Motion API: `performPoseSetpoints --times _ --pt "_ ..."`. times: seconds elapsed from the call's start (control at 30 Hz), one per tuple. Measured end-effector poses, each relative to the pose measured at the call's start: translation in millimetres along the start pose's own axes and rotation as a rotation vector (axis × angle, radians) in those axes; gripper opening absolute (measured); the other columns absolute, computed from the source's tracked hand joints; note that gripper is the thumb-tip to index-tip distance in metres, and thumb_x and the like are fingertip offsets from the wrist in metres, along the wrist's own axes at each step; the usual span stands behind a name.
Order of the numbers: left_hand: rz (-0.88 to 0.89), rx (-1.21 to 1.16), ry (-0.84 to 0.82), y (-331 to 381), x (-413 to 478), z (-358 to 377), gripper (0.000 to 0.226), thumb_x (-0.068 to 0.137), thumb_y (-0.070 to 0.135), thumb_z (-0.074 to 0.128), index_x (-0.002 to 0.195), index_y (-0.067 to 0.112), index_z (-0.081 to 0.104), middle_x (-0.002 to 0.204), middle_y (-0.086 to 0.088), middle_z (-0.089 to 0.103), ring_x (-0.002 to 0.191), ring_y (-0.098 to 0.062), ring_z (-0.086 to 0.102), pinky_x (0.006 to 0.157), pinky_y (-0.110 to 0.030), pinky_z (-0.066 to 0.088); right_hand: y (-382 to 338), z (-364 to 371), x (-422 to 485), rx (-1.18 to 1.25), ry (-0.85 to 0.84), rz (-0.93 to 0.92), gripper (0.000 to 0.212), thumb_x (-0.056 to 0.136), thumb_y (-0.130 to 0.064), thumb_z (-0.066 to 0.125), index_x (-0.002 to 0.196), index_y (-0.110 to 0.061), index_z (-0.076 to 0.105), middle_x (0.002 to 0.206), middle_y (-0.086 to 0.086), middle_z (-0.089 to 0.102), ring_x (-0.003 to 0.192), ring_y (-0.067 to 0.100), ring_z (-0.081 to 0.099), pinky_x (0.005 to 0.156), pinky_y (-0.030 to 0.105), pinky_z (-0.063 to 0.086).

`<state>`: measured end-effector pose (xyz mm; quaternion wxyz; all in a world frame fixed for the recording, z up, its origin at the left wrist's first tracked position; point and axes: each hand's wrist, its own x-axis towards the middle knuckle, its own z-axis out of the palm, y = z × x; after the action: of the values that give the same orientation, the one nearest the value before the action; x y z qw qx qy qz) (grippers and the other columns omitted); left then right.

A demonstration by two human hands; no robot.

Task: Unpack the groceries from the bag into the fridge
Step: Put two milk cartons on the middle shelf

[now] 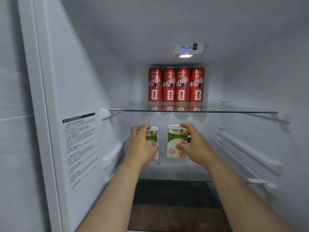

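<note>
While both hands reach into the fridge: the left hand [142, 144] curls round the left milk carton [154, 136], and the right hand [192, 144] grips the right milk carton [173, 141], fingers over its top, thumb on its front.
Cartons' place: upright, near each other but apart, over the back of the lower shelf [175, 173]; whether their bases rest on it I cannot tell.
Cans: four red cola cans [176, 85] stand in a row on the upper glass shelf [234, 112], at 12 o'clock from the cartons.
Risk, toppling: if a hand lets go before the base sits flat, the tall narrow carton probably tips.
Risk, knocking: the gap between cartons is slim, so drawing the thumbs out carelessly could nudge one into the other.
Risk, shelf edge: lifting the wrists could bump the glass shelf above.
Can writing: "FIFA" under a trophy mark, plus white Chinese script.
Carton writing: "3.3g" in a red circle; large red Chinese characters.
Wall sticker [80, 148]: at 9 o'clock, print too small to read.
</note>
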<state>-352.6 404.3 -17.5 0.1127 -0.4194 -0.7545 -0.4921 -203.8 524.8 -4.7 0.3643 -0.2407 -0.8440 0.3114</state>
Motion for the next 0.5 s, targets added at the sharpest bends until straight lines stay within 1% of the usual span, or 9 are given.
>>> performPoseSetpoints --times 0.1,0.17,0.27,0.37,0.5 --pt "-0.047 -0.028 -0.015 -7 16 5 0.069 0.076 0.016 0.08 0.131 0.034 0.042 0.134 0.004 0.036 0.112 -0.021 0.055 0.087 -0.036 0.058 4 2 16 -0.001 -0.044 0.006 0.063 0.086 -0.006 0.072 0.132 -0.035 0.04 0.118 -0.012 0.05 0.108 0.013 0.057 0.082 0.038 0.059" --pt "-0.046 -0.025 -0.027 -9 26 9 0.068 0.077 0.016 0.08 0.129 0.034 0.041 0.133 0.002 0.037 0.11 -0.021 0.056 0.084 -0.035 0.059 8 4 26 -0.002 -0.072 0.014 0.062 0.086 -0.005 0.071 0.131 -0.034 0.04 0.119 -0.009 0.052 0.112 0.018 0.06 0.084 0.04 0.059" --pt "-0.046 -0.007 -0.036 -12 37 15 0.067 0.076 0.017 0.081 0.126 0.034 0.041 0.131 0.002 0.039 0.106 -0.017 0.056 0.08 -0.029 0.058 12 5 41 -0.023 -0.105 0.02 0.061 0.087 -0.004 0.07 0.129 -0.034 0.039 0.122 -0.004 0.055 0.116 0.022 0.06 0.085 0.04 0.059" --pt "-0.043 -0.005 -0.044 -13 48 22 0.067 0.076 0.018 0.082 0.127 0.034 0.041 0.128 0.003 0.04 0.099 -0.014 0.056 0.072 -0.021 0.053 18 8 57 -0.05 -0.116 0.011 0.059 0.087 -0.006 0.071 0.128 -0.033 0.038 0.122 -0.001 0.059 0.115 0.023 0.063 0.082 0.037 0.059" --pt "-0.039 -0.008 -0.058 -16 61 32 0.064 0.076 0.02 0.082 0.124 0.034 0.043 0.124 0.004 0.041 0.097 -0.013 0.056 0.069 -0.018 0.051 30 12 77 -0.089 -0.121 0.006 0.057 0.087 -0.008 0.071 0.125 -0.033 0.037 0.126 0.003 0.061 0.111 0.022 0.065 0.08 0.036 0.061"
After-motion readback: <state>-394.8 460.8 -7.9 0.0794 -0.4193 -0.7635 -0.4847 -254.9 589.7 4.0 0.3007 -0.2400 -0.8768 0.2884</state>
